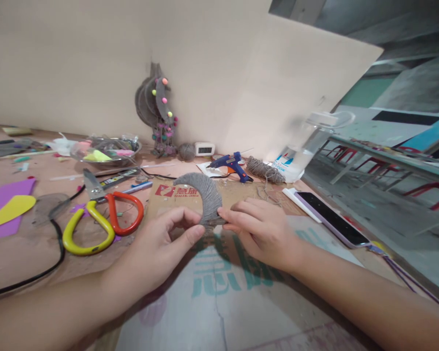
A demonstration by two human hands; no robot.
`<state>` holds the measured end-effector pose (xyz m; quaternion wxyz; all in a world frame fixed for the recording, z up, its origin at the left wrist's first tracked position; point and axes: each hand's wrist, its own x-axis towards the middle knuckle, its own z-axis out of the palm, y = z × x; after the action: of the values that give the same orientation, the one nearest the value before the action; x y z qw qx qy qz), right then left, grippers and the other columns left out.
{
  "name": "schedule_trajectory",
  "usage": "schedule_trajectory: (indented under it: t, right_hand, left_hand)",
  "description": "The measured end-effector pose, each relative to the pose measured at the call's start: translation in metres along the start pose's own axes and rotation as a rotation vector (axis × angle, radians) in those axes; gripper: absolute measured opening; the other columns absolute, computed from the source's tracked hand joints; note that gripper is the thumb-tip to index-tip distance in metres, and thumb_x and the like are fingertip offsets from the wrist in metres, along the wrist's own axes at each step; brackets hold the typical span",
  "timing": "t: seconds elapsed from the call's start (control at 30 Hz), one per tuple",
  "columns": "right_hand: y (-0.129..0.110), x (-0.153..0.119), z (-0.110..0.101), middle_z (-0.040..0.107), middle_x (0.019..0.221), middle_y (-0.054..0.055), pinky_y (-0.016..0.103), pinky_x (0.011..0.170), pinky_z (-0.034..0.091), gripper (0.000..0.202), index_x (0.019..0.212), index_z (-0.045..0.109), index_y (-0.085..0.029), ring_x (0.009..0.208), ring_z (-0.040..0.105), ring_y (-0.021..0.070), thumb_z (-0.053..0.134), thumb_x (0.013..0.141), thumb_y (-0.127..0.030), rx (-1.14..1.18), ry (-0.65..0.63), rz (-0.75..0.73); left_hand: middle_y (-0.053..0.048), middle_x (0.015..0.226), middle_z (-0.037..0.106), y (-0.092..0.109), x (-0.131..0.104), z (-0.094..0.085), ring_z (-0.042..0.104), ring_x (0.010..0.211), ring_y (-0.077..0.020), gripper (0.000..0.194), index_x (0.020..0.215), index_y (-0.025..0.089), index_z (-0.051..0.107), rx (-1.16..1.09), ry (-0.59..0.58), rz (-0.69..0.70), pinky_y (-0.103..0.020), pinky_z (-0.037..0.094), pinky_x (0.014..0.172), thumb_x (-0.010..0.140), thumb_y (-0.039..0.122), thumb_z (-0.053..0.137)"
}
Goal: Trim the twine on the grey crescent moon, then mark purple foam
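A crescent wrapped in grey yarn [208, 192] stands up between my two hands, its pointed tip curving to the left. My left hand [171, 231] pinches its lower end between thumb and fingers. On the other side, my right hand [258, 229] has its fingertips pressed together at the crescent's lower right edge, where a bit of grey yarn seems to run into them. Both hands are above a cardboard sheet [175, 204] with red and green printing. Whatever lies inside the right fingers is mostly hidden.
Scissors [89, 229] with yellow and red handles lie left, near a black cable [60, 248]. Behind are a blue glue gun [229, 163], a yarn skein [265, 170] and a small digital clock [205, 149]. A phone [331, 219] lies right. Grey crescents with pompoms [155, 105] hang at the back.
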<state>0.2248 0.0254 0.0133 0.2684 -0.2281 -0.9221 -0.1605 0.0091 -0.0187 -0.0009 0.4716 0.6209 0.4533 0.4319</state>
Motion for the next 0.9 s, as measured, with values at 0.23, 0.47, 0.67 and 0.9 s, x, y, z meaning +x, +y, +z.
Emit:
schedule_trajectory:
  t: [0.23,0.47,0.67,0.9]
  right_hand:
    - [-0.0004,0.0001,0.0021,0.062,0.076,0.004,0.026,0.057,0.040,0.020,0.105,0.061,-0.016,0.065,0.054,0.0144,0.048,0.091,-0.020,0.060,0.040,0.044]
    - [0.0013,-0.0020,0.0053,0.063,0.081,0.006,0.027,0.060,0.042,0.022,0.109,0.058,-0.016,0.069,0.055,0.0158,0.052,0.088,-0.019,0.166,0.050,0.066]
    - [-0.0029,0.0006,0.0029,0.063,0.079,0.006,0.026,0.058,0.040,0.021,0.107,0.059,-0.015,0.065,0.053,0.0150,0.048,0.090,-0.021,0.087,0.031,0.050]
    - [-0.0029,-0.0001,0.0034,0.062,0.077,0.004,0.027,0.057,0.038,0.023,0.110,0.059,-0.016,0.065,0.052,0.0149,0.048,0.091,-0.023,0.017,0.003,0.022]
  left_hand:
    - [0.002,0.081,0.063,-0.0023,0.0000,-0.0007,0.057,0.076,-0.0141,0.012,0.084,0.021,0.058,0.008,0.002,-0.007,-0.025,0.043,0.069,0.085,0.033,0.056]
    - [0.003,0.081,0.062,-0.0009,0.0008,-0.0012,0.057,0.076,-0.0137,0.012,0.086,0.022,0.059,-0.011,0.007,-0.039,-0.025,0.043,0.069,0.085,0.034,0.056]
    - [0.002,0.083,0.064,-0.0026,0.0003,-0.0013,0.058,0.079,-0.0150,0.013,0.086,0.021,0.059,-0.011,-0.021,-0.023,-0.026,0.044,0.072,0.086,0.033,0.055]
    - [0.001,0.083,0.063,-0.0041,-0.0006,-0.0010,0.059,0.080,-0.0148,0.013,0.085,0.021,0.058,0.004,-0.034,0.000,-0.026,0.045,0.073,0.086,0.034,0.055]
